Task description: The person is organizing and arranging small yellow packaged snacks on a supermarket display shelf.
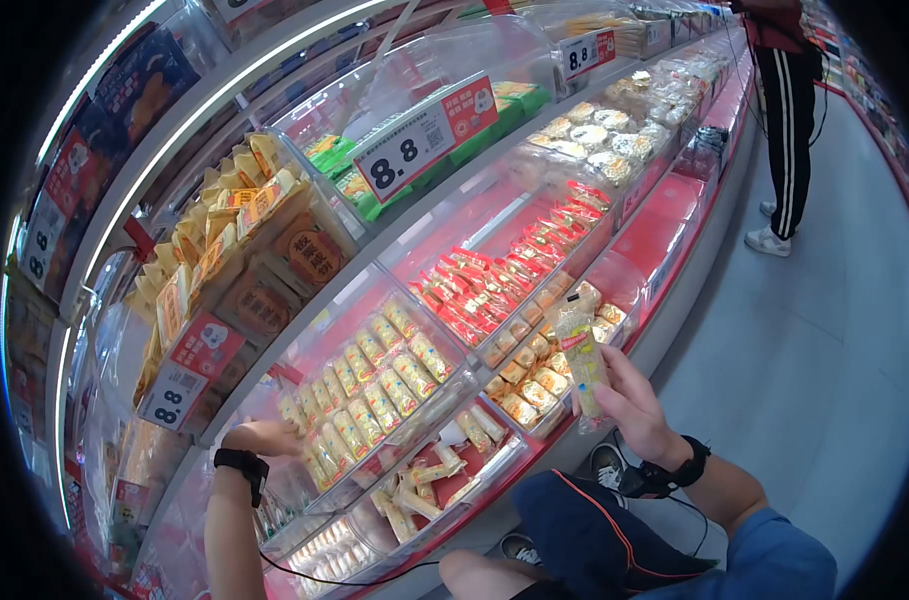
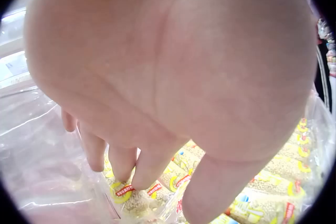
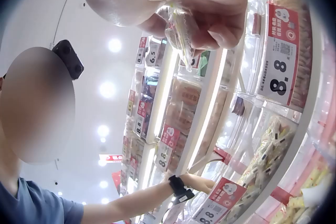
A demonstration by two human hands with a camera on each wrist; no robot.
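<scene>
In the head view my right hand point(image 1: 630, 405) grips a clear-wrapped, pale yellowish snack bar point(image 1: 580, 355) with a red and yellow label, held upright over the shelf's front edge. The right wrist view shows the crinkled clear wrapper point(image 3: 180, 35) pinched between thumb and fingers. My left hand point(image 1: 265, 438) reaches to the back left of a bin holding rows of similar wrapped bars point(image 1: 360, 385). From the left wrist, the hand point(image 2: 168, 77) hangs over these bars point(image 2: 273, 184), thumb apart from the fingers, fingertips down at the wrappers.
Red-wrapped snacks point(image 1: 475, 290) and small wrapped cakes point(image 1: 535, 385) lie in neighbouring clear bins. Below is a bin of loosely scattered bars point(image 1: 415, 500). A price sign point(image 1: 425, 140) and brown-paper packs point(image 1: 235, 230) stand behind. Another person point(image 1: 780, 120) stands in the aisle.
</scene>
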